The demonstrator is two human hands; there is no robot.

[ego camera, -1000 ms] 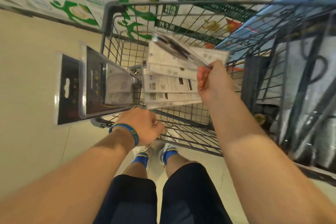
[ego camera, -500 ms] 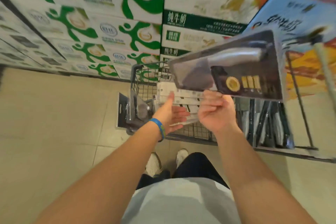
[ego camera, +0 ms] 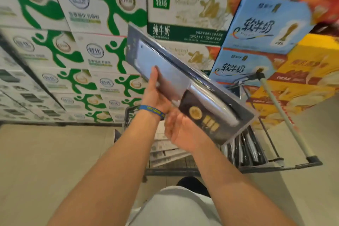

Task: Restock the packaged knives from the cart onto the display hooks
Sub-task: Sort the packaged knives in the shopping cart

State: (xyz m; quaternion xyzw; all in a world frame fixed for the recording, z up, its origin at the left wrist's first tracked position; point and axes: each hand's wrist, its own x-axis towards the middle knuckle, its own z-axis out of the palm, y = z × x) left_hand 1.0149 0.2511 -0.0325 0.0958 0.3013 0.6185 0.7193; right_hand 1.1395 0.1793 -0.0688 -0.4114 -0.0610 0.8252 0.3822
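Gripping packaged knife [ego camera: 192, 88]: left hand [ego camera: 156, 95], right hand [ego camera: 180, 130] | diagonal, blade upper-left, handle lower-right

Arms outstretched — left grip [ego camera: 156, 93] and right grip [ego camera: 180, 130] both clasping.

body | blue wristband [ego camera: 151, 111], yellow lettering, left wrist; pale grey shirt [ego camera: 176, 207]; forearms bare

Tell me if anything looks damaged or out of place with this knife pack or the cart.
Nothing stands out. The packaged knife looks intact, held slanted between the left hand and right hand above the cart, where more packs lie. No display hooks show, only stacked milk cartons.
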